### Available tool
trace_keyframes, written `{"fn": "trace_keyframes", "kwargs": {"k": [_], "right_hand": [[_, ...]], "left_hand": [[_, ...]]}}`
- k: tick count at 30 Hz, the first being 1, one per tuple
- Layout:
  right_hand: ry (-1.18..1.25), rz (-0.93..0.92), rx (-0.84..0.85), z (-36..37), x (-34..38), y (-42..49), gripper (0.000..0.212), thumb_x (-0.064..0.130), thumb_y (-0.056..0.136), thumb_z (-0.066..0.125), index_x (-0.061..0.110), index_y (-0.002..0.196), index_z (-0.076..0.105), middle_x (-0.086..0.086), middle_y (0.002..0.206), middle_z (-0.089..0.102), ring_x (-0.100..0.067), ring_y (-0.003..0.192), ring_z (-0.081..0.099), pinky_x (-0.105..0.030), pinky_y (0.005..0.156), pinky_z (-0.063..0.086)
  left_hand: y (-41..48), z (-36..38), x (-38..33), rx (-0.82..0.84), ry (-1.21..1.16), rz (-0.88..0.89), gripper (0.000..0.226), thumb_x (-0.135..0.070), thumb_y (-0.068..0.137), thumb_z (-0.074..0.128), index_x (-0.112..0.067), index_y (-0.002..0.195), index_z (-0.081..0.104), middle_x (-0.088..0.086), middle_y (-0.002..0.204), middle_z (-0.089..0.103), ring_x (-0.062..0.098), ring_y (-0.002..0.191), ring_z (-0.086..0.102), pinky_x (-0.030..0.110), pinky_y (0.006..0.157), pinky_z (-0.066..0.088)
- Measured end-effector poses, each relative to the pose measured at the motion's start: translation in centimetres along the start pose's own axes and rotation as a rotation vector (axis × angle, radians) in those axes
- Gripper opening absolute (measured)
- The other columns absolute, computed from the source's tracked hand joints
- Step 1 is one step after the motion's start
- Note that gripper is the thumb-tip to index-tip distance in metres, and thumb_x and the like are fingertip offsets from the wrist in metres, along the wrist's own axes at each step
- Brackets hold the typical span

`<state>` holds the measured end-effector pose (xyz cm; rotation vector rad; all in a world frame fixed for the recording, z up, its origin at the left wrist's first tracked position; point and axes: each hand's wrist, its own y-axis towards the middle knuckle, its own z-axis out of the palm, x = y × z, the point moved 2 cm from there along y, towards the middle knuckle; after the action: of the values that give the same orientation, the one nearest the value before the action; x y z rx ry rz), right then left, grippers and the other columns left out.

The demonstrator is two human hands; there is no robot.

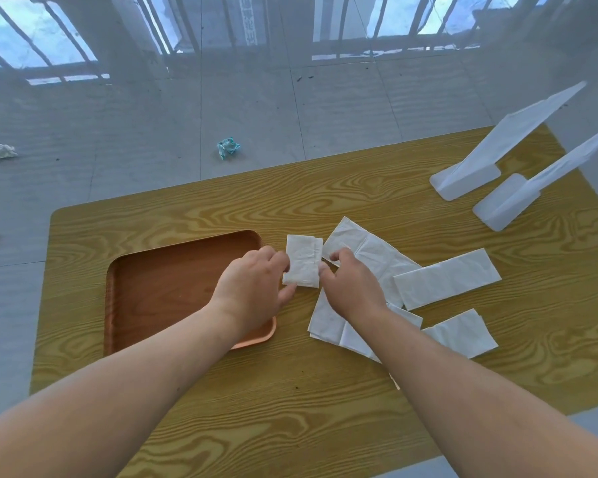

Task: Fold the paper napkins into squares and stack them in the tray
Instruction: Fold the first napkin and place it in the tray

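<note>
Two bare hands are met over a small folded white paper napkin (302, 261), which is pinched from both sides just above the yellow wood-grain table (325, 391). The left hand (252, 288) is closed on the napkin's left edge, with fingers curled at the top corner and the thumb pressed at the lower corner. The right hand (351, 282) is closed on the right edge, its fingertips touching the fold. The folded napkin is seen as a near-square, slightly taller than wide, with a doubled flap along its right side.

At nine o'clock from the napkin, a brown rounded-corner wooden tray (159, 291) is laid flat on the table; its near right corner is crossed by the left wrist, and no napkin is seen inside it. At three o'clock, a long unfolded white napkin strip (447, 278) is spread over another tilted white napkin sheet (370, 251). At five o'clock, a further white napkin (332, 327) is partly hidden beneath the right forearm, and a smaller rectangular white napkin (463, 332) is laid just beside it. At two o'clock, well apart, two translucent white plastic stands (487, 174) are set near the table's far right corner. Beyond the table at eleven o'clock, a crumpled teal-and-white wrapper (227, 147) is left on the grey tiled floor (152, 132).
</note>
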<state>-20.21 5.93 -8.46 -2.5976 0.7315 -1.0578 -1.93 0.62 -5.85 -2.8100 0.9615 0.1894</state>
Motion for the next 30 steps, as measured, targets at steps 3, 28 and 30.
{"fn": "trace_keyframes", "kwargs": {"k": [3, 28, 30], "right_hand": [[-0.072, -0.049, 0.04, 0.5, -0.4, -0.3, 0.03, 0.042, 0.101, 0.047, 0.021, 0.117, 0.06, 0.005, 0.097, 0.067, -0.018, 0.091, 0.063, -0.039, 0.074, 0.051], [1.226, 0.372, 0.487, -0.1, 1.5, -0.9, 0.041, 0.039, 0.093, 0.064, 0.014, 0.126, 0.065, -0.007, 0.112, 0.071, -0.028, 0.094, 0.069, -0.044, 0.087, 0.055], [1.242, 0.329, 0.524, 0.1, 2.6, -0.9, 0.036, 0.029, 0.094, 0.064, 0.009, 0.123, 0.065, -0.008, 0.103, 0.071, -0.025, 0.084, 0.069, -0.038, 0.078, 0.057]], "left_hand": [[0.6, 1.1, -0.4, 0.083, 0.117, 0.141, 0.041, -0.054, 0.1, 0.052, -0.024, 0.125, 0.062, -0.002, 0.119, 0.063, 0.02, 0.106, 0.061, 0.036, 0.086, 0.054], [1.2, -3.1, 0.6, 0.234, -1.687, -0.573, 0.023, -0.028, 0.077, 0.066, -0.016, 0.096, 0.072, 0.002, 0.083, 0.073, 0.017, 0.075, 0.069, 0.036, 0.076, 0.058], [0.2, -3.1, 1.8, 0.26, -1.737, -0.607, 0.039, -0.033, 0.081, 0.064, -0.009, 0.111, 0.07, 0.005, 0.091, 0.076, 0.019, 0.079, 0.072, 0.037, 0.077, 0.057]]}}
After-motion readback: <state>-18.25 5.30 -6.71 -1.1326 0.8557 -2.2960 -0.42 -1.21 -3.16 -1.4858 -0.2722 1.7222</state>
